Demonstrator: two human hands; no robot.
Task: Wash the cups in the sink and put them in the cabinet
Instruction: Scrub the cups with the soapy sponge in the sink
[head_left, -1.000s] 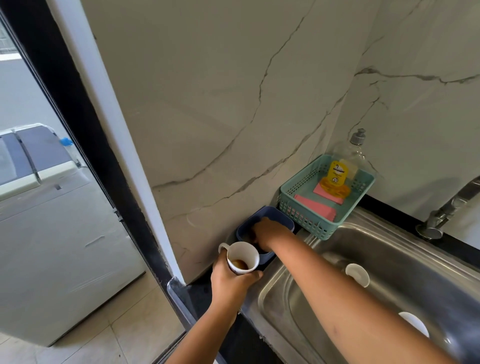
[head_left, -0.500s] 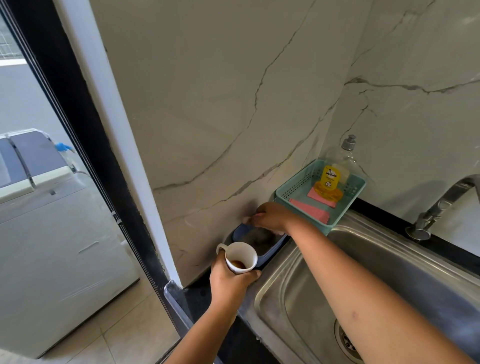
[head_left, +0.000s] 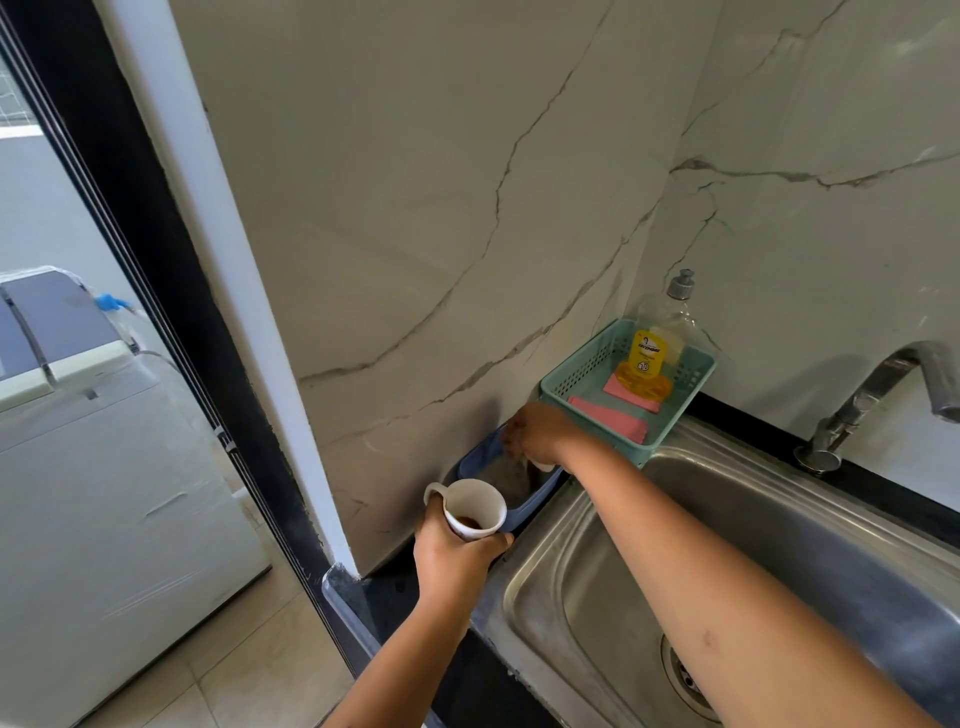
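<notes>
My left hand (head_left: 451, 564) grips a white cup (head_left: 475, 506) upright at the counter's left end, with a little brown liquid at its bottom. My right hand (head_left: 535, 434) reaches over a blue container (head_left: 480, 457) beside the wall. It curls round a second white cup (head_left: 541, 464), of which only a small edge shows under the palm. A brown streak hangs below that cup into the container. The steel sink (head_left: 779, 545) lies to the right; no cups show in the visible part of its basin.
A teal basket (head_left: 582, 364) behind the sink holds pink sponges (head_left: 610, 417) and a soap bottle (head_left: 670, 325). The tap (head_left: 883, 384) stands at the right, the drain (head_left: 685, 675) low in the basin. A marble wall rises behind; a sliding door frame and washing machine (head_left: 78, 467) lie left.
My right hand rose from inside the blue container to its far rim, and a white cup edge now shows under it. The view shifted; the cups in the sink left the frame.
</notes>
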